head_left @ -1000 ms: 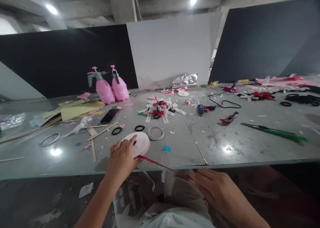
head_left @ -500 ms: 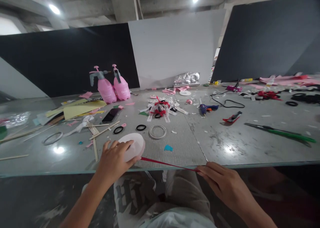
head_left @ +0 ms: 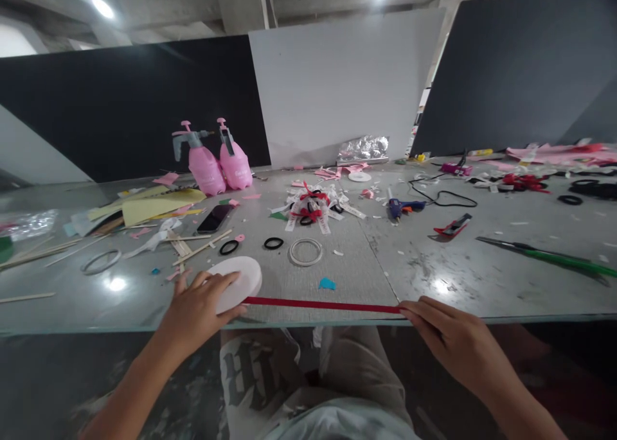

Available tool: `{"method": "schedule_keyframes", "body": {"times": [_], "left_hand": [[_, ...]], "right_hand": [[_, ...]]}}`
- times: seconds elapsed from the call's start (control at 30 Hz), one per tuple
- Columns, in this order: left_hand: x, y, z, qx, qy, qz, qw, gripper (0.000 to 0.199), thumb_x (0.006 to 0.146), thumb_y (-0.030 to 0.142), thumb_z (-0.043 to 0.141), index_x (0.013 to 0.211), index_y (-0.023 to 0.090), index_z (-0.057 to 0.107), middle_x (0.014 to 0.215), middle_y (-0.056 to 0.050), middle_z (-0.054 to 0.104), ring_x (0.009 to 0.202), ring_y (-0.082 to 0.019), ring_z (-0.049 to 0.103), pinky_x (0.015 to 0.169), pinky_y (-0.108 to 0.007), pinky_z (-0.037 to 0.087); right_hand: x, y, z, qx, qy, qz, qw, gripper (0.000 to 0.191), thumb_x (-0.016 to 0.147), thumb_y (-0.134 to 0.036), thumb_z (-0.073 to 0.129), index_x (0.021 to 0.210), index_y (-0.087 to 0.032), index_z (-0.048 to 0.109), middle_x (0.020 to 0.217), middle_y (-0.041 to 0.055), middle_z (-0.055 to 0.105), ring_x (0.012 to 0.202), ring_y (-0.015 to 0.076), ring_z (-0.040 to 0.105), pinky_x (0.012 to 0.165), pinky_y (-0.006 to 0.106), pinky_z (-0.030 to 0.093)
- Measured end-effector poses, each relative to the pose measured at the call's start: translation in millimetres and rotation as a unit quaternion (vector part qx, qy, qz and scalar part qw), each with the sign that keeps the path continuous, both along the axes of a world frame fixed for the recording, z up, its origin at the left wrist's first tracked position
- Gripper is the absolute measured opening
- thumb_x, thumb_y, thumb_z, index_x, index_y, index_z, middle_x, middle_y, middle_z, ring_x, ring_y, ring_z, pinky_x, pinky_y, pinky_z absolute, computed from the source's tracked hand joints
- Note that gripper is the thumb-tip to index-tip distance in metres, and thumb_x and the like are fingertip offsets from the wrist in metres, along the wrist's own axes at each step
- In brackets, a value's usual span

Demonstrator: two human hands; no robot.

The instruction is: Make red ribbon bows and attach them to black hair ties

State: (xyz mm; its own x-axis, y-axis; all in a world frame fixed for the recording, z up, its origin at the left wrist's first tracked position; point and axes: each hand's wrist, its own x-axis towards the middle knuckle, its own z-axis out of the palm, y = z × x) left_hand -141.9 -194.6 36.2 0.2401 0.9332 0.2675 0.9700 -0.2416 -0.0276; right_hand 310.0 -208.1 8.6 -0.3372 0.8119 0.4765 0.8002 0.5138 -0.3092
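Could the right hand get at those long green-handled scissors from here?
Probably yes: nothing visible stands between the right hand and the long green-handled scissors, though the hand holds a flat red ribbon.

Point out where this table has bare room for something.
Bare or nearly so: on the table, between the green-handled scissors and the front edge; behind the red ribbon, right of the blue scrap; and between the left hand and the lone stick at far left. Crowded: around the ribbon pile at centre, and the yellow paper and phone at left.
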Motion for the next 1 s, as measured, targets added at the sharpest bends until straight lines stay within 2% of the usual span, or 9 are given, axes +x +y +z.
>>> {"method": "schedule_keyframes", "body": {"times": [0.07,0.2,0.33,0.4,0.5,0.57,0.63,0.73,1.0], "left_hand": [[-6,1,-6.0,0.015,0.017,0.038,0.999,0.058,0.078,0.058,0.060,0.128,0.029,0.057,0.116,-0.010,0.067,0.112,-0.034,0.054,0.109,-0.059,0.014],[-14,3,-15.6,0.035,0.035,0.059,0.997,0.053,0.081,0.058,0.057,0.125,0.027,0.058,0.114,-0.011,0.067,0.111,-0.032,0.055,0.110,-0.056,0.014],[1,1,-12.5,0.073,0.029,0.067,0.995,0.044,0.084,0.048,0.057,0.123,0.026,0.060,0.120,-0.011,0.064,0.111,-0.032,0.055,0.112,-0.057,0.011],[23,1,-7.6,0.087,0.001,0.042,0.995,0.042,0.086,0.040,0.057,0.127,0.027,0.057,0.129,-0.010,0.058,0.119,-0.031,0.051,0.113,-0.056,0.011],[64,10,-3.3,0.008,-0.073,-0.100,0.992,0.044,0.089,0.039,0.055,0.131,0.028,0.052,0.128,-0.008,0.058,0.119,-0.025,0.051,0.106,-0.042,0.032],[85,22,-4.1,-0.058,-0.117,-0.146,0.981,0.040,0.090,0.041,0.053,0.127,0.026,0.055,0.115,-0.006,0.064,0.106,-0.022,0.057,0.092,-0.035,0.042],[96,35,-5.8,-0.107,-0.128,-0.170,0.971,0.026,0.093,0.040,0.048,0.104,0.023,0.065,0.095,-0.004,0.067,0.091,-0.020,0.059,0.081,-0.032,0.043],[94,49,-5.9,-0.158,-0.128,-0.202,0.958,0.033,0.095,0.041,0.043,0.081,0.021,0.065,0.080,-0.002,0.065,0.080,-0.018,0.057,0.075,-0.030,0.040],[73,57,-1.3,-0.134,-0.079,-0.188,0.970,0.028,0.094,0.038,0.045,0.087,0.021,0.066,0.082,-0.003,0.067,0.081,-0.019,0.058,0.077,-0.032,0.037]], "right_hand": [[8,1,-5.1,0.002,-0.002,-0.016,1.000,0.027,0.095,-0.033,0.046,0.102,-0.024,0.070,0.092,0.0054,0.073,0.077,0.0192,0.070,0.067,0.027,0.053],[31,10,-15.3,-0.011,-0.002,-0.068,0.998,0.029,0.094,-0.040,0.048,0.103,-0.025,0.071,0.101,0.0058,0.073,0.090,0.0240,0.070,0.073,0.031,0.054],[37,20,-9.8,-0.116,0.045,-0.055,0.991,0.033,0.091,-0.048,0.049,0.091,-0.025,0.073,0.091,0.0040,0.074,0.080,0.0206,0.070,0.069,0.027,0.053],[32,24,-2.4,-0.179,0.061,-0.042,0.981,0.035,0.090,-0.050,0.050,0.083,-0.024,0.072,0.080,0.0025,0.073,0.069,0.0174,0.066,0.062,0.024,0.050],[27,33,7.9,-0.219,0.078,-0.047,0.971,0.037,0.087,-0.053,0.053,0.079,-0.022,0.070,0.069,0.0012,0.068,0.061,0.0151,0.059,0.057,0.023,0.045],[30,41,12.4,-0.236,0.091,-0.045,0.966,0.038,0.085,-0.055,0.054,0.078,-0.021,0.069,0.066,0.0009,0.064,0.060,0.0142,0.055,0.057,0.023,0.042],[40,51,14.8,-0.263,0.101,-0.039,0.959,0.040,0.085,-0.056,0.053,0.077,-0.020,0.068,0.063,0.0002,0.059,0.058,0.0131,0.050,0.055,0.023,0.039],[65,67,15.5,-0.284,0.113,-0.044,0.951,0.043,0.084,-0.056,0.052,0.074,-0.018,0.067,0.059,-0.0004,0.052,0.055,0.0118,0.042,0.053,0.023,0.033],[120,92,7.8,-0.249,0.110,-0.107,0.956,0.041,0.084,-0.054,0.052,0.076,-0.017,0.068,0.061,0.0026,0.053,0.057,0.0145,0.043,0.056,0.028,0.032]]}}
